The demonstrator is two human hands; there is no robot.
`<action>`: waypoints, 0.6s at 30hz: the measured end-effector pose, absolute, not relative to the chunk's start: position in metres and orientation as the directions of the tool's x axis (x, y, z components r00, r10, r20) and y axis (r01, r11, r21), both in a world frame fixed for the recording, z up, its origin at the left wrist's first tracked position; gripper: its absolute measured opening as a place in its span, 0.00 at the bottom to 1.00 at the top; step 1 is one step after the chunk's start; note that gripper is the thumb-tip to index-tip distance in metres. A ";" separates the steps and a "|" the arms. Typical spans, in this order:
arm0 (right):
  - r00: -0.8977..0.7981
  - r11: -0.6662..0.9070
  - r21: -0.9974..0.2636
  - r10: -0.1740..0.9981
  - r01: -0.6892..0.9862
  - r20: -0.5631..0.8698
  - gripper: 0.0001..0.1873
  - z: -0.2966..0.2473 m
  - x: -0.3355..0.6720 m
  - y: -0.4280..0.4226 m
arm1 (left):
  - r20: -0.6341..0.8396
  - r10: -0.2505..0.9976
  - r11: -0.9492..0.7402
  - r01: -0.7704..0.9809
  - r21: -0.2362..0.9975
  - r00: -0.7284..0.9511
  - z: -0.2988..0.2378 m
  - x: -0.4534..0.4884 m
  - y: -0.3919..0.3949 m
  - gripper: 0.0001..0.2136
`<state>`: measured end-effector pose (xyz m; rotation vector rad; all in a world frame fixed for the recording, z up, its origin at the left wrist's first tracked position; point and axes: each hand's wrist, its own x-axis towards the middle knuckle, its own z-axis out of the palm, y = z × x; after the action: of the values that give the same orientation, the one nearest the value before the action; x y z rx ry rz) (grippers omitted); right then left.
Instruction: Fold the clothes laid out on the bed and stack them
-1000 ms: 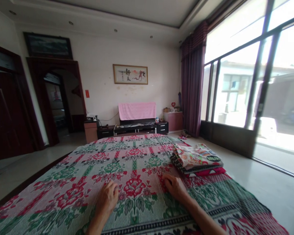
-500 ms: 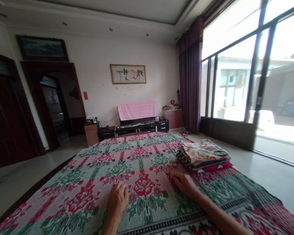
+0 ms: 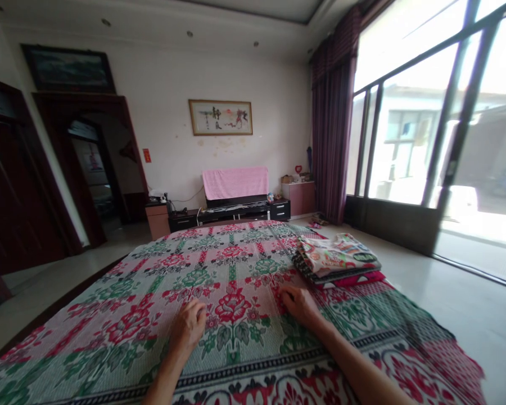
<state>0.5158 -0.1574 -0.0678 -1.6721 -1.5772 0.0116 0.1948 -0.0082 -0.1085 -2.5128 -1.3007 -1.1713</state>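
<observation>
A flowered cloth is spread flat below both hands. The left hand is held half closed over its near middle, with the fingers curled under. The right hand is likewise loosely curled, just short of the clothes. Nothing is seen held in either; whether any cloth is pinched cannot be told. The clothes are stacked folded on the cloth's right side, a printed white piece laid uppermost. Well beyond, a pink towel is draped near the wall.
</observation>
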 end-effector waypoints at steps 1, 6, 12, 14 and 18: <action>0.218 0.121 -0.553 0.834 0.824 0.507 0.16 -0.068 0.516 -0.157 | 0.657 0.667 -0.638 0.724 0.263 0.350 -0.109 0.194 -0.007 0.14; 0.241 0.117 -0.579 0.830 0.807 0.503 0.15 -0.069 0.516 -0.157 | 0.638 0.677 -0.629 0.737 0.246 0.366 -0.111 0.189 -0.002 0.15; 0.268 0.118 -0.597 0.813 0.793 0.517 0.15 -0.072 0.516 -0.156 | 0.635 0.674 -0.641 0.726 0.248 0.378 -0.112 0.186 0.002 0.14; 0.275 0.114 -0.603 0.812 0.790 0.514 0.15 -0.072 0.516 -0.157 | 0.638 0.674 -0.646 0.716 0.265 0.372 -0.110 0.186 0.002 0.14; 0.264 0.126 -0.610 0.820 0.783 0.508 0.16 -0.070 0.516 -0.158 | 0.613 0.710 -0.614 0.730 0.299 0.346 -0.107 0.187 -0.001 0.14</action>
<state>0.5163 -0.1583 -0.0696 -1.6396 -1.5041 0.0519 0.1870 -0.0015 -0.1072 -2.5545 -1.3664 -1.1408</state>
